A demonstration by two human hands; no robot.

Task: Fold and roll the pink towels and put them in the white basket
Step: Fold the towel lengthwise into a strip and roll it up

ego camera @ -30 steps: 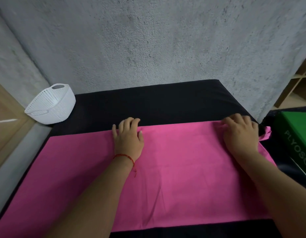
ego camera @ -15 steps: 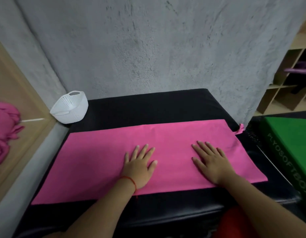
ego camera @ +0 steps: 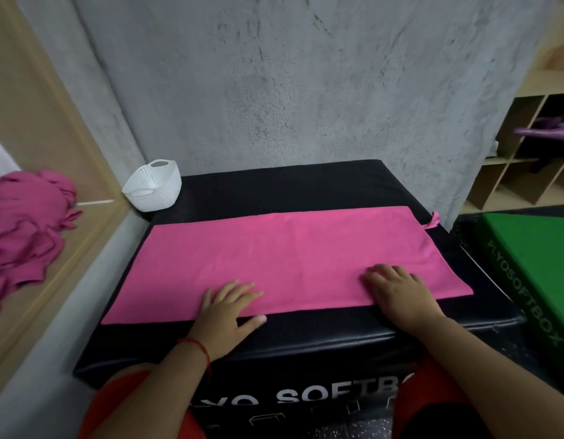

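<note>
two flat hands, left (ego camera: 225,315) and right (ego camera: 397,289), fingers spread, press the folded pink cloth towel (ego camera: 287,261) mid-frame; uneven pressure could skew its near edge before rolling toward the white plastic basket (ego camera: 153,186) upper left.

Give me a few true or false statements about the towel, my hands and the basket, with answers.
1. The left hand and the right hand both rest on the near edge of the towel. True.
2. The towel is rolled up. False: it lies flat on the black box.
3. The basket stands at the far right corner. False: the basket is at the far left corner.
4. A green box lies to the right of the black box. True.
</note>
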